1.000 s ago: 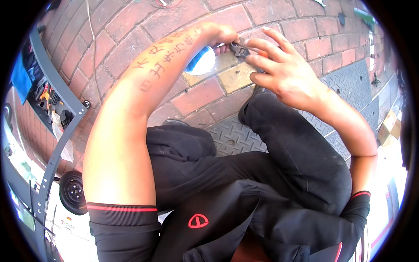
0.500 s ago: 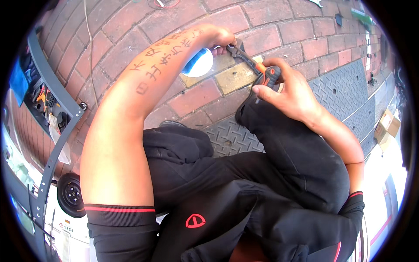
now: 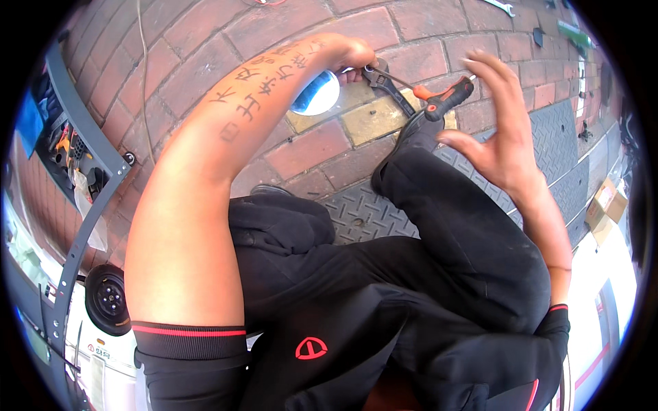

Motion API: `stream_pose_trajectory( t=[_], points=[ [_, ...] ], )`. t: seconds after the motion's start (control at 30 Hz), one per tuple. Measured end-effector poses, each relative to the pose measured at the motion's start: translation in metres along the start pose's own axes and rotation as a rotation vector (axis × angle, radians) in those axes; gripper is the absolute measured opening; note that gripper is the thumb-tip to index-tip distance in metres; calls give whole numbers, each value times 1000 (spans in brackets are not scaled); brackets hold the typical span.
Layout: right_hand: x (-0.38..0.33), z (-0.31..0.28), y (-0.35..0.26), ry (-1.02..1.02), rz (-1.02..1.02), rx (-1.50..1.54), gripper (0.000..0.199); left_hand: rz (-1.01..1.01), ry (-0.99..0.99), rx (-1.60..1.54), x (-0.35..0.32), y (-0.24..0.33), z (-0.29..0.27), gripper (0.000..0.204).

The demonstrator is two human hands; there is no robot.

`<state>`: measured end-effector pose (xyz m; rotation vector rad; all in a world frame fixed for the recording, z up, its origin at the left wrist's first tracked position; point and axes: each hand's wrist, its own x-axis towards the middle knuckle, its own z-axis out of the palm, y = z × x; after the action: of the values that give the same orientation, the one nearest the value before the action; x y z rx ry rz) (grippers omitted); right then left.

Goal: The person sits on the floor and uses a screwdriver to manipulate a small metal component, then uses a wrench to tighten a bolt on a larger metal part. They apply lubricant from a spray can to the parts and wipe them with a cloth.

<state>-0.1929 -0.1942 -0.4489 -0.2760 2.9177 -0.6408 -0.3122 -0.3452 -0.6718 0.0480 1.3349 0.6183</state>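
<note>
My left hand [image 3: 353, 67] is closed at the jaw end of a dark adjustable wrench [image 3: 394, 94]; its fingers are mostly turned away, and what they grip cannot be made out. A tool with an orange-and-black handle [image 3: 442, 101] and a thin metal shaft reaches from beside that hand across to my right knee. Just right of the handle, my right hand [image 3: 504, 130] is open, fingers spread and slightly blurred, holding nothing. Below my left wrist lies a round, shiny white-and-blue disc [image 3: 317, 94], partly covered by the forearm.
Red and yellow paving bricks [image 3: 305, 149] surround a dark textured mat [image 3: 353, 212] beneath my legs. A spanner [image 3: 500, 7] lies at the far edge. On the left stand a dark metal frame [image 3: 89, 123] and a small black wheel [image 3: 107, 299]. A cardboard box [image 3: 604, 205] sits at right.
My right hand has let go of the orange-and-black handle and moved right, its fingers spreading. The handle has swung upward, and its shaft now shows apart from the adjustable wrench.
</note>
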Motion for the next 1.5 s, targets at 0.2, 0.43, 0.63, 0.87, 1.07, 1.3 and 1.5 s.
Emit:
stream_pose_trajectory(
  t=[0.2, 0.43, 0.63, 0.87, 1.07, 1.3, 1.5],
  points=[
    [-8, 20, 0, -109, 528, 393, 72, -14, 0, -12, 11, 1, 4, 37],
    [14, 14, -4, -230, -231, 135, 60, -15, 28, 11, 3, 3, 6, 34],
    [20, 17, 7, -196, -563, -20, 39, 22, 30, 21, 1, 4, 8, 35],
    [-17, 19, 17, -109, 496, 373, 57, -5, 10, -31, 3, 0, 4, 39],
    [-1, 27, -2, -464, 675, 641, 41, -19, 6, -19, 1, 5, 5, 38],
    [22, 9, 5, -183, -153, -142, 22, -6, 22, -73, -2, 2, 7, 37],
    [35, 5, -6, -173, -507, -214, 25, -11, 30, -95, -2, 2, 8, 37]
  ],
)
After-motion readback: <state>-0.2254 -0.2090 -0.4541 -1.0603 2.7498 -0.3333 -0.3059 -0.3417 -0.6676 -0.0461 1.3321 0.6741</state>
